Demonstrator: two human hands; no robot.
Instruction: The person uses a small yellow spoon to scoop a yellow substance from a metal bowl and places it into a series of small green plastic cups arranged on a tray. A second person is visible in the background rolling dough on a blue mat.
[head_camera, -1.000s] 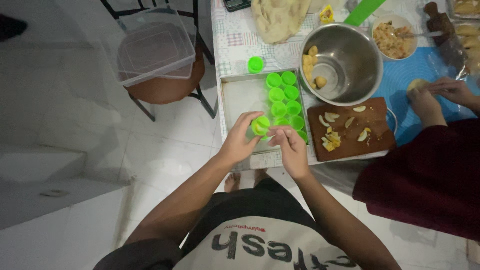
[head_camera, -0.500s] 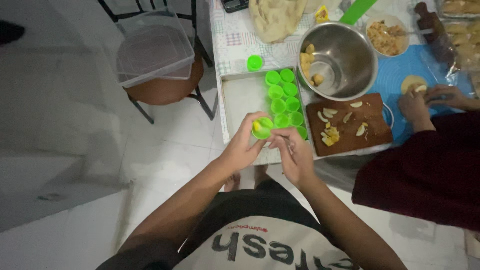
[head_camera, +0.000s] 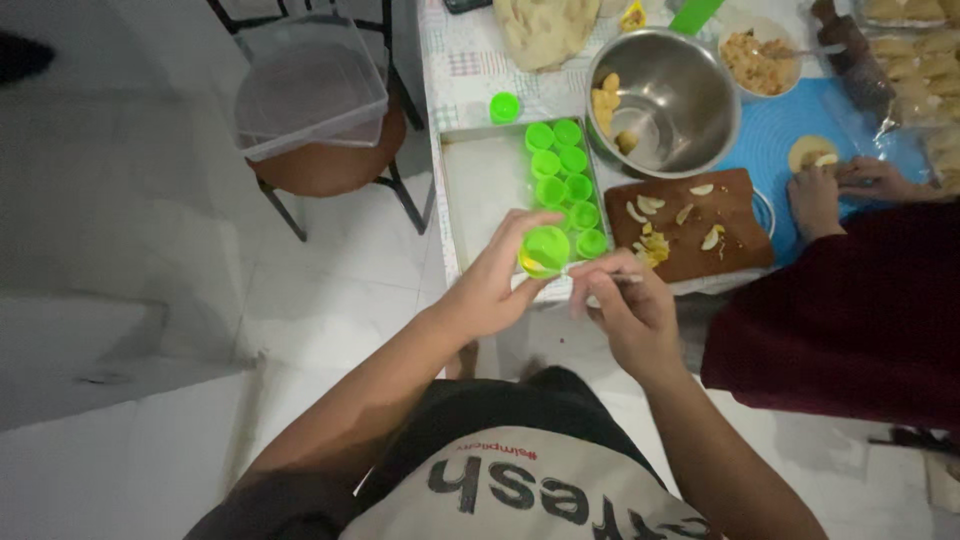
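My left hand (head_camera: 490, 285) holds a small green plastic cup (head_camera: 545, 250) tilted toward me, just over the near edge of a metal tray (head_camera: 480, 190). My right hand (head_camera: 625, 310) sits beside it, fingers pinched on a thin utensil (head_camera: 625, 279) whose tip points at the cup. Several more green cups (head_camera: 565, 175) stand in two rows along the tray's right side, and one green cup (head_camera: 504, 106) sits alone beyond the tray.
A wooden board (head_camera: 690, 225) with cut fruit pieces lies right of the tray. Behind it is a steel bowl (head_camera: 665, 100). Another person in a dark red sleeve (head_camera: 850, 310) shapes dough on a blue mat (head_camera: 780, 140). A stool holding a clear plastic box (head_camera: 310, 85) stands left.
Both hands have drawn slightly back toward me with the cup, and the view has shifted a little. The other person's hands have moved over the blue mat.
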